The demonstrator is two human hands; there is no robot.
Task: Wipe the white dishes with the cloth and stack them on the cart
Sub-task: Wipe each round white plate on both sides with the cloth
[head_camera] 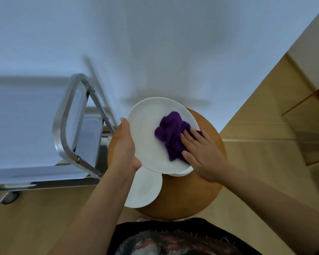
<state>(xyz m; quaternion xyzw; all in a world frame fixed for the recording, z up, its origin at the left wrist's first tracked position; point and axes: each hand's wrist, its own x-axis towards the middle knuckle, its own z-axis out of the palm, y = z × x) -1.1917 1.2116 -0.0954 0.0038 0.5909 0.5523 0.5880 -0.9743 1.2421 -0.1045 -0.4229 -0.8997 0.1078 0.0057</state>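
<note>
Plate (147, 137) rim in left hand (124, 146)

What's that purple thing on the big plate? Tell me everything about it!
The purple cloth is soft and fuzzy-looking, deep violet, scrunched into a lumpy bundle rather than laid flat. It lies on the right half of the large white plate, reaching the plate's near right rim. The right hand presses on it with straight fingers, covering its right side. The left hand grips the plate's left edge and does not touch the cloth.
</note>
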